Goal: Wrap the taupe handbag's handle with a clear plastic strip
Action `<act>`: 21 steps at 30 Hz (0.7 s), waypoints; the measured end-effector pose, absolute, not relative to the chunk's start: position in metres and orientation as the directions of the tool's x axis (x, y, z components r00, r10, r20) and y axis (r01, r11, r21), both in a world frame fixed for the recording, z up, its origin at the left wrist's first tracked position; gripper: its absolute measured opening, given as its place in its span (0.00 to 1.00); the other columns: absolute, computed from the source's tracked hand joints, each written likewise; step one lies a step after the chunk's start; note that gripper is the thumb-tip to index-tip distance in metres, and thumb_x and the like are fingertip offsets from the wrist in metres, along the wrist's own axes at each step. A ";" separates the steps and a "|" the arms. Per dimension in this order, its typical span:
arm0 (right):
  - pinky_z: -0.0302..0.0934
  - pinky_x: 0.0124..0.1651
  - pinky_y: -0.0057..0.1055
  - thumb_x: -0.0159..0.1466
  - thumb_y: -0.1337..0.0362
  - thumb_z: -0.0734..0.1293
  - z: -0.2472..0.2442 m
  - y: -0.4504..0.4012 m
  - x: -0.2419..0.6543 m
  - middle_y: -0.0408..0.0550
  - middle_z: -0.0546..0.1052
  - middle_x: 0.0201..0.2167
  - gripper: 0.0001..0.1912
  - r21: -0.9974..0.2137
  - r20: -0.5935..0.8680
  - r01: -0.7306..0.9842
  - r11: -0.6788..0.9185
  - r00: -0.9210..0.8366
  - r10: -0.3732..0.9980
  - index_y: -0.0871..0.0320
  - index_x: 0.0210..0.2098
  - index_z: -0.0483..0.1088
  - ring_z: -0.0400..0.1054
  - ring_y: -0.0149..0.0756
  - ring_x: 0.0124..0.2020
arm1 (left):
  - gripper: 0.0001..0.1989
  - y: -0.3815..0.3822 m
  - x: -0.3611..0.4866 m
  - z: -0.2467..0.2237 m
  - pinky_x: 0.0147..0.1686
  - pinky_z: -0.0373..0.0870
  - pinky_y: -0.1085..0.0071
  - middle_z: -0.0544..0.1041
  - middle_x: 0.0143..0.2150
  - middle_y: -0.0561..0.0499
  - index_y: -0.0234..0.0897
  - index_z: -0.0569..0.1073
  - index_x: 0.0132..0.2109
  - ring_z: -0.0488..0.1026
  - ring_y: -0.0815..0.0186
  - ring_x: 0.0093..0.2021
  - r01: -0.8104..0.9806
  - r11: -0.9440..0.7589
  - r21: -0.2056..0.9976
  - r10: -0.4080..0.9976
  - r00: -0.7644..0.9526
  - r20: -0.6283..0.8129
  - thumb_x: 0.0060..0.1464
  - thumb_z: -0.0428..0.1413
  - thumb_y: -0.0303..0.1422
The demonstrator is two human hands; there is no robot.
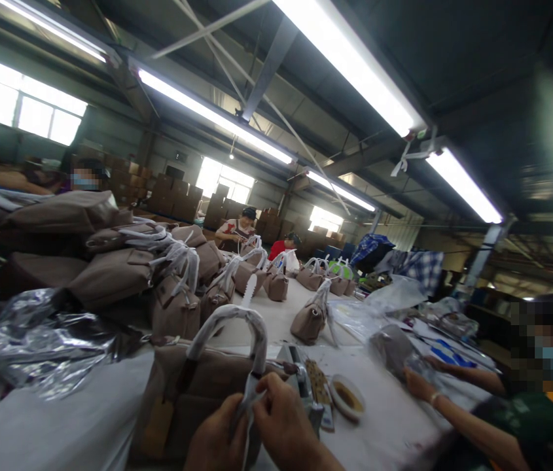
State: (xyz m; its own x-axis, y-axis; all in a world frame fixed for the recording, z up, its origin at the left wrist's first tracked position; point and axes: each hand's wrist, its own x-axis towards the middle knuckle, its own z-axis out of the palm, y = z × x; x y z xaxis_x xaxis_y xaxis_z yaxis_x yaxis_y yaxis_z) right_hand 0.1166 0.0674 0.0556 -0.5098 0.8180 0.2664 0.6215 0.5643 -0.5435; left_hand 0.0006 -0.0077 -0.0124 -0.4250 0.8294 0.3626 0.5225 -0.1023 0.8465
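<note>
A taupe handbag [207, 373] stands upright on the table right before me, its arched handle [227, 314] wrapped in white protective film. At the base of the handle's right side, my left hand [222, 432] pinches the loose white wrapping strip [248, 399]. My right hand [283, 418] is closed on the same strip from the other side, fingertips close to those of the left. A tan tag [157, 428] hangs on the bag's front left. The lower part of the strip is partly hidden by my fingers.
Many wrapped handbags [114, 261] are piled at left, with crumpled clear plastic [55, 343] before them. A tape roll [347, 398] lies right of my bag, near a single handbag [309, 317]. A co-worker's hands [421, 379] handle a bag in plastic at right.
</note>
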 end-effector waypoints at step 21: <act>0.63 0.31 0.28 0.56 0.70 0.61 0.047 0.068 0.114 0.43 0.77 0.26 0.27 -0.585 0.316 0.581 0.567 -0.480 0.818 0.60 0.56 0.66 0.72 0.37 0.28 | 0.18 -0.006 0.005 -0.001 0.45 0.69 0.72 0.83 0.43 0.51 0.40 0.75 0.47 0.78 0.60 0.45 0.250 -0.023 0.968 0.863 -0.485 0.146 0.54 0.51 0.44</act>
